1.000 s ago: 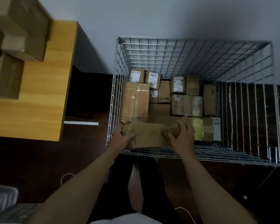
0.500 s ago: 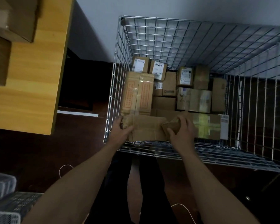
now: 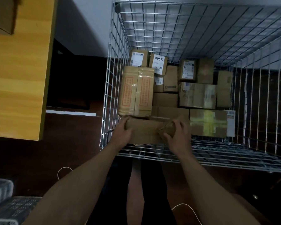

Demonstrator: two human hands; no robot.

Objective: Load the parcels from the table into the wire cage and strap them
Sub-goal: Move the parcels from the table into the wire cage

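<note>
Parcel (image 3: 144, 132) of plain brown card lies inside the wire cage (image 3: 152, 21), down in the near left corner, close to the near wall. Both hands are on it. The left hand (image 3: 122, 134) holds the left end, with its fingers bent round the far edge and its thumb on top. The right hand (image 3: 177, 135) holds the right end, where the card is crumpled into a bump, and its fingers curl over that bump. Neither hand is spread flat. Just behind the parcel is a bigger box with orange print (image 3: 136, 91) and shiny tape; it touches the left wall of the cage. To the right of the parcel lies a box with yellow tape (image 3: 208, 124) crossed over its top. Farther back more brown boxes are packed side by side. One of them has a white label with handwriting (image 3: 158, 64). To the left of the cage, well apart from it, is a yellow wooden table (image 3: 23, 78) with one more box (image 3: 2, 13) on it, cut off by the edge of the view. A thin white cord (image 3: 63, 169) lies on the dark floor near the person's legs.
</note>
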